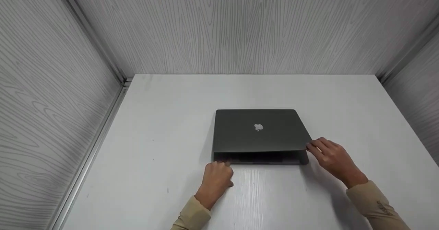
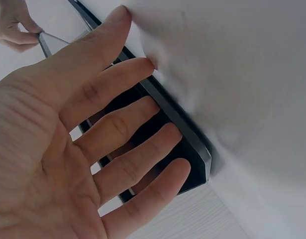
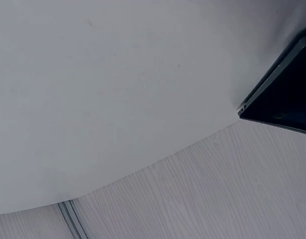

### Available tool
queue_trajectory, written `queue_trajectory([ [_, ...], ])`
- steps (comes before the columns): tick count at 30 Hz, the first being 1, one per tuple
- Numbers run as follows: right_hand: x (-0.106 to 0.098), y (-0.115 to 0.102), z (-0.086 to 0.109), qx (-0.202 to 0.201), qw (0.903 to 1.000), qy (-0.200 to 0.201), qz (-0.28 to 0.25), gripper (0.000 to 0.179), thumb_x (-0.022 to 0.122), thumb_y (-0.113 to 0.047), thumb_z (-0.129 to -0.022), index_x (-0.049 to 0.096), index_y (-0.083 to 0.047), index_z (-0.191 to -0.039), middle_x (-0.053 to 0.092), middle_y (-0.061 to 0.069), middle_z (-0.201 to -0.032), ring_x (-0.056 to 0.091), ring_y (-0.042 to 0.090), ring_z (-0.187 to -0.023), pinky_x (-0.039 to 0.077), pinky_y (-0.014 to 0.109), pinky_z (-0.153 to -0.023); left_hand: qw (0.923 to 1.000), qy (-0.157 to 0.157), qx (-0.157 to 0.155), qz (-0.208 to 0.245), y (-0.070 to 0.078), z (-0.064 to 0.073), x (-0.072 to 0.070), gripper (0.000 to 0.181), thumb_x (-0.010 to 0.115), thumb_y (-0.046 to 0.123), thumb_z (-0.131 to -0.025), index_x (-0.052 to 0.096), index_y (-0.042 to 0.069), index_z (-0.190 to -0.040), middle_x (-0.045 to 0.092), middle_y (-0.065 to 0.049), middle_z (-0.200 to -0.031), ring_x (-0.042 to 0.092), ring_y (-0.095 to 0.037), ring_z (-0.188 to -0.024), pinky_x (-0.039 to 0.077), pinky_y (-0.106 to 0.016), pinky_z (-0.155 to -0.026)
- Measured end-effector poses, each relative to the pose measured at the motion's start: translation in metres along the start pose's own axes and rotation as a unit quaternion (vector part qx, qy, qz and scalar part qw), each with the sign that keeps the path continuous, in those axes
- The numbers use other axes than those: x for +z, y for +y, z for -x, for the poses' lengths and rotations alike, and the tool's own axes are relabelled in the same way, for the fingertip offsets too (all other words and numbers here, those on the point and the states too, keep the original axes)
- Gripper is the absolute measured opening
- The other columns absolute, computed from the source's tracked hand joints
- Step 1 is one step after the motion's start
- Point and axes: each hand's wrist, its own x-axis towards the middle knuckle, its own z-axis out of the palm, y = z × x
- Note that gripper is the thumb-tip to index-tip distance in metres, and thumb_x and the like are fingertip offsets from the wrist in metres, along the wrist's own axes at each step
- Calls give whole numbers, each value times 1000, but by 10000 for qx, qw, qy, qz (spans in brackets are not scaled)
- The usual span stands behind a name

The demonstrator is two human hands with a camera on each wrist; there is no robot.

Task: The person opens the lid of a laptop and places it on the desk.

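Observation:
A dark grey laptop [image 1: 240,130] with a pale apple logo lies on the white table, its lid partly raised and its dark gap facing me. At the lid's front right corner, my right hand [image 1: 332,158] pinches the edge between thumb and fingers. My left hand [image 1: 216,176] is at the base's front left corner. In the left wrist view, the fingers of that left hand [image 2: 93,139] are spread and loosely extended, with their tips at the front edge of the base [image 2: 177,117]. Only a sliver of the right hand appears in the right wrist view, beside the laptop's side [image 3: 287,94].
The white table [image 1: 164,120] extends around the laptop. Wood-grain panels stand at the back [image 1: 240,27], the left [image 1: 51,103] and the right [image 1: 418,82]. A metal rail [image 1: 92,147] runs along the table's left edge.

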Motion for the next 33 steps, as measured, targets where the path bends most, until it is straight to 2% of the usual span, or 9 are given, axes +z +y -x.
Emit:
queue_trajectory([
  [5,-1,6,-10,390,9981,447,-160,37,50,-15,-108,71,10,-91,65,17,-84,65,29,-71,56,39,-53,9999,113,47,-49,0,0,0,33,99,39,-57,75,17,-61,55,7,-57,31,-4,-50,47,-25,-45],
  [11,-4,11,-17,857,9946,531,-261,36,51,-17,-108,71,10,-93,66,17,-85,65,30,-73,55,42,-53,9999,134,39,-21,1,0,0,33,98,39,-57,75,16,-63,62,1,-61,53,-9,-49,49,-28,-47],
  [17,-6,16,-20,1476,9856,579,-594,38,51,-19,-107,73,10,-97,67,19,-87,67,34,-75,56,47,-59,9995,301,23,-70,1,1,2,35,99,38,-56,73,15,-60,60,2,-59,51,-10,-49,47,-29,-45],
  [19,-5,17,-21,1616,9819,694,-707,36,53,-19,-106,73,10,-97,68,19,-89,68,34,-76,55,43,-62,9993,369,12,-85,1,1,2,36,99,37,-56,70,15,-59,59,2,-58,52,-10,-49,47,-29,-45],
  [21,-5,19,-22,1748,9779,768,-851,33,56,-18,-105,73,11,-98,68,20,-91,68,34,-77,55,33,-70,9991,413,5,-89,0,1,2,36,99,36,-55,69,16,-58,59,2,-59,54,-11,-49,47,-29,-45],
  [25,-6,23,-26,1940,9708,853,-1123,12,67,2,-95,72,11,-101,68,21,-94,68,35,-81,45,12,-88,9993,353,12,-75,1,1,1,33,98,39,-57,73,16,-60,67,3,-70,56,-12,-51,47,-28,-46],
  [26,-7,24,-27,1981,9691,873,-1180,12,69,9,-90,72,12,-101,67,21,-95,67,36,-81,41,9,-91,9995,312,13,-84,1,1,1,33,97,40,-58,74,17,-61,70,4,-75,56,-11,-51,47,-27,-46],
  [29,-6,28,-31,2086,9648,977,-1267,29,72,26,-76,71,13,-101,67,22,-95,67,37,-81,40,7,-92,9997,220,4,-137,2,2,0,32,97,43,-59,77,17,-64,74,5,-87,58,-11,-54,48,-26,-48],
  [33,-3,33,-38,2316,9585,1104,-1243,30,71,28,-75,71,13,-100,68,22,-93,68,37,-80,42,7,-90,9995,276,-46,-115,2,2,0,33,97,41,-59,78,15,-66,75,4,-88,60,-12,-55,49,-27,-48],
])
